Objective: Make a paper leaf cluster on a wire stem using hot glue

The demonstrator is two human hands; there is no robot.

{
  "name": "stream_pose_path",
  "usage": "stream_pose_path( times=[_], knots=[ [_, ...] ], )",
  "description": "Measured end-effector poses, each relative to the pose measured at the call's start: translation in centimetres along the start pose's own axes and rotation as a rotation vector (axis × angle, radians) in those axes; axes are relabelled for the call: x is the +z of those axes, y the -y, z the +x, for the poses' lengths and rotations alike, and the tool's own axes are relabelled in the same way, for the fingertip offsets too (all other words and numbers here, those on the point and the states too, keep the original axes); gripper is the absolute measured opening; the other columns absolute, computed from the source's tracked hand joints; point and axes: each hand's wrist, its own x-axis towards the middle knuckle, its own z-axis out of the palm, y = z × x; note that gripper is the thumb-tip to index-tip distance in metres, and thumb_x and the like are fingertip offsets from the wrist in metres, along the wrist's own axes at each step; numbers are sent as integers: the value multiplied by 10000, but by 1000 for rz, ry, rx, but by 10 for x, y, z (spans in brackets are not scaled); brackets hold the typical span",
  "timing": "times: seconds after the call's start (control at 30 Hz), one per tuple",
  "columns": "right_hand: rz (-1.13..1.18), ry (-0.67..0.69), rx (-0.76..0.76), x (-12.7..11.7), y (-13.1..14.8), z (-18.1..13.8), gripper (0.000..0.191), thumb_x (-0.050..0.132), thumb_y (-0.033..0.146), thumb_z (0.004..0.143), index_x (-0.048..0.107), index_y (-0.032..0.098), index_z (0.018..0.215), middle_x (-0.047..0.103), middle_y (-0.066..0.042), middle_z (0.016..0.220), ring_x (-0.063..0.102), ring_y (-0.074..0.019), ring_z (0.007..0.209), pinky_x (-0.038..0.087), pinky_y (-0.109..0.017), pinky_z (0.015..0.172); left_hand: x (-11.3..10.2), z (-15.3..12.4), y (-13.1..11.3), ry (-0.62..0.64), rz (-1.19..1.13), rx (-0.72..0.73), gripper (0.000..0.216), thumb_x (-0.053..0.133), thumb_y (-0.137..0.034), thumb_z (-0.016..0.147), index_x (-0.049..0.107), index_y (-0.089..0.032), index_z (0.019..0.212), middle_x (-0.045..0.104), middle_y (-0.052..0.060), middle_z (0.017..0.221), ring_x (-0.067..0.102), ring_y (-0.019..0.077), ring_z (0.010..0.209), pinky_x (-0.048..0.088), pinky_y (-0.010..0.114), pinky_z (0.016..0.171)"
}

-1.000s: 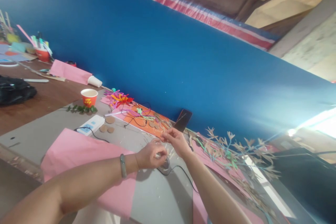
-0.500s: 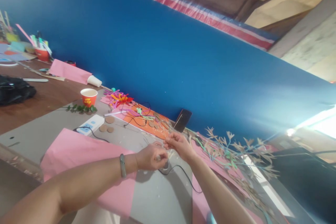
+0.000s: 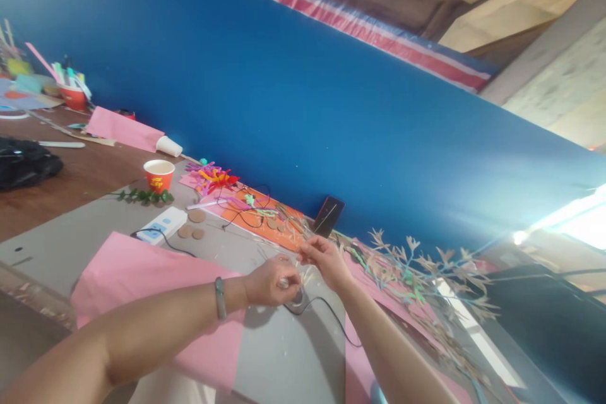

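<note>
Above the grey board my left hand (image 3: 273, 281), with a bracelet on its wrist, is closed, fingers curled inward. What it grips is too small to make out. Close by on its right, my right hand (image 3: 326, 260) pinches thumb and fingers together around a thin pale strand, whose end seems to stick up in front of the phone (image 3: 329, 216). The fingertips of both hands nearly meet. Pale thin fibres (image 3: 308, 276) show just below them. A black cable (image 3: 326, 303) runs from under the hands to the right.
Pink paper (image 3: 156, 278) lies under my left forearm. A white power strip (image 3: 163, 226), wooden discs (image 3: 196, 216), a red paper cup (image 3: 160, 175) and colourful pipe cleaners (image 3: 215, 178) lie beyond. Dried leafy stems (image 3: 426, 271) spread at the right. A blue partition (image 3: 284, 107) bounds the back.
The hands keep nearly the same pose. My right fingertips have shifted slightly up from the left hand, and the thin strand above them shows more clearly against the phone.
</note>
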Motion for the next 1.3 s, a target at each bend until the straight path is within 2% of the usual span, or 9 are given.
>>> stream_pose_path(
  times=[0.2,0.47,0.6,0.73,0.83,0.9,1.0,1.17,1.3],
  knots=[
    [15,-66,-41,-15,4,7,310,835,376,610,592,194,675,688,9,636,566,-99,503,444,-239,515,0,-2,1,67,37,-42,104,551,-112,730,589,-175,656,635,-4,598,544,137,605,418,260,727],
    [-32,-72,-25,-18,-1,3,333,836,404,608,593,188,680,682,-1,575,612,-126,518,483,-254,542,0,-3,6,-67,74,-46,88,544,-128,755,561,-179,685,654,-32,645,558,111,583,323,378,1046],
    [-51,-68,-27,-8,-4,2,349,830,429,612,591,189,698,701,-10,612,665,-155,585,530,-292,620,1,-3,3,5,-4,10,129,520,-99,751,548,-184,658,620,-46,597,547,103,561,330,345,1082],
    [-69,-66,-45,-1,-6,3,343,811,445,636,586,194,697,710,-12,635,683,-165,624,545,-307,659,0,-2,2,5,-3,-53,116,529,-94,743,557,-181,671,639,-41,631,565,113,600,316,380,1091],
    [-90,-40,-49,2,-6,4,331,803,442,651,593,191,698,709,-19,622,679,-167,610,547,-320,662,-2,-1,1,-34,-20,-155,106,546,-109,744,569,-169,659,651,-27,649,570,115,602,388,377,1011],
    [-105,-24,-58,4,-5,3,323,794,442,665,595,190,700,710,-23,627,678,-170,611,547,-329,664,-3,0,0,-32,-88,-224,101,552,-118,742,584,-159,655,655,-10,648,576,119,602,476,309,845],
    [-126,-1,-79,7,-2,1,322,782,448,681,590,191,704,706,-19,630,674,-171,613,542,-329,657,-2,-1,0,-3,-191,-286,85,565,-115,732,617,-143,671,670,16,656,599,129,619,472,225,639],
    [-183,37,-113,7,7,-1,303,782,425,689,587,193,699,691,-5,590,637,-153,560,513,-302,613,0,-2,0,12,-215,-291,92,571,-103,730,637,-132,672,671,18,643,588,118,601,447,207,610],
    [-231,2,-143,6,8,-1,285,770,407,700,576,200,681,684,0,568,617,-148,540,495,-293,596,-2,0,-2,9,-221,-295,89,573,-93,717,635,-130,666,663,14,636,576,114,596,437,204,603]
  ],
)
